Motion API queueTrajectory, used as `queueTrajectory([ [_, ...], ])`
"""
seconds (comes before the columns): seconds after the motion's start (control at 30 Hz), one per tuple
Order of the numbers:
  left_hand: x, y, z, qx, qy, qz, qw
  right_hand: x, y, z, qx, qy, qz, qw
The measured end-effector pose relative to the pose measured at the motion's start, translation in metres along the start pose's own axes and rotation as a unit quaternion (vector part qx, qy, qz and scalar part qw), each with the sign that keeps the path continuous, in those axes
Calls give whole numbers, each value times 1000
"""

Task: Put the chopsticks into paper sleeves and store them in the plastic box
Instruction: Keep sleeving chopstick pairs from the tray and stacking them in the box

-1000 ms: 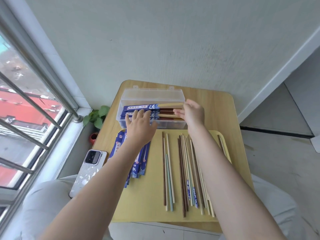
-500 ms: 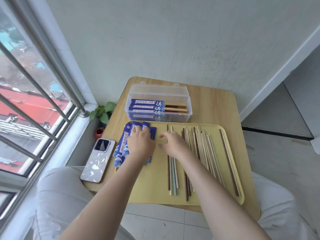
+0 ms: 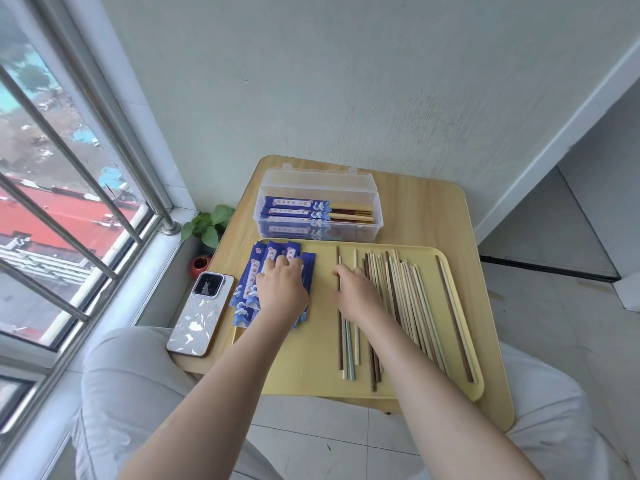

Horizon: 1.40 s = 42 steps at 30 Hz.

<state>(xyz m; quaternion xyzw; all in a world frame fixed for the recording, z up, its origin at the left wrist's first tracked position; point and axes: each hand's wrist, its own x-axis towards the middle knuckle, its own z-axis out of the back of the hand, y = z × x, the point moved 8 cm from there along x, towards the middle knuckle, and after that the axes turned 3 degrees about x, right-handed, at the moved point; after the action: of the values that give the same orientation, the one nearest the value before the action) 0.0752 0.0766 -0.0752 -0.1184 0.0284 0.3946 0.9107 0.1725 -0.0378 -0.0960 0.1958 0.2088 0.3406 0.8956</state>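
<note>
Since half a second ago little has shifted: both hands stay low over the tray [image 3: 311, 362], where a second back they were reaching up at the box [image 3: 317, 181]. The left hand [image 3: 282, 289] remains on the sleeves [image 3: 258, 271], its fingers now curled a touch further forward onto the top of the stack. The right hand [image 3: 358, 294] has slid slightly toward the loose chopsticks [image 3: 408, 299], fingertips at the dark stick at the left of the spread.

The table [image 3: 433, 216] carries everything. The yellow tray fills its near part. On the tray's left lies the fanned stack of blue sleeves; across its middle and right lie bare chopsticks, pale, dark brown and one blue-green, running away from the person, with a dark and pale pair set apart along the right rim. Behind the tray, just beside its far rim, stands the clear box with its lid tipped back; inside lie sleeved chopsticks, blue sleeves to the left, wooden ends poking out to the right.

The left hand presses on the sleeves with bent fingers; whether it actually pinches one is hard to tell. The right hand rests with fingers loosely bent over the sticks, and its grip is hidden.

A phone [image 3: 201, 313] lies on the table left of the tray, and a small plant [image 3: 207, 223] sits by the window.
</note>
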Motion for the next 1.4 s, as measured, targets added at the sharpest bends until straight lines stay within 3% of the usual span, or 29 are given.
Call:
queueTrajectory([
  [0.3, 2, -1, 4, -64, 2, 14, 998, -1, -2, -4, 25, 7, 9, 1000],
  [0.63, 1, -4, 7, -32, 6, 35, 999, -3, -2, -3, 36, 9, 3, 999],
  [0.77, 1, -5, 18, -167, -38, 54, 984, -4, -2, 0, 68, 20, 4, 997],
  [0.83, 2, -2, 21, -310, -36, 83, 946, -6, -4, 10, 107, 3, -5, 994],
  [0.93, -4, 13, 15, -539, -16, 178, 823, -11, -6, 26, 222, -39, -30, 974],
  [1.07, -12, 17, 10, -640, 6, 224, 735, -20, -3, 24, 449, 34, -73, 890],
  [1.2, -18, 10, 1, -683, 36, 245, 688, -27, -2, 30, 504, 44, -51, 861],
  [1.27, -20, 5, -1, -664, 46, 230, 710, -27, -10, 37, 517, 3, -62, 854],
  [1.33, -21, 6, 6, -556, 11, 193, 808, -28, -22, 46, 517, -48, -83, 851],
  [1.4, -22, 4, 25, -385, -96, 120, 910, -28, -32, 54, 494, -85, -99, 860],
])
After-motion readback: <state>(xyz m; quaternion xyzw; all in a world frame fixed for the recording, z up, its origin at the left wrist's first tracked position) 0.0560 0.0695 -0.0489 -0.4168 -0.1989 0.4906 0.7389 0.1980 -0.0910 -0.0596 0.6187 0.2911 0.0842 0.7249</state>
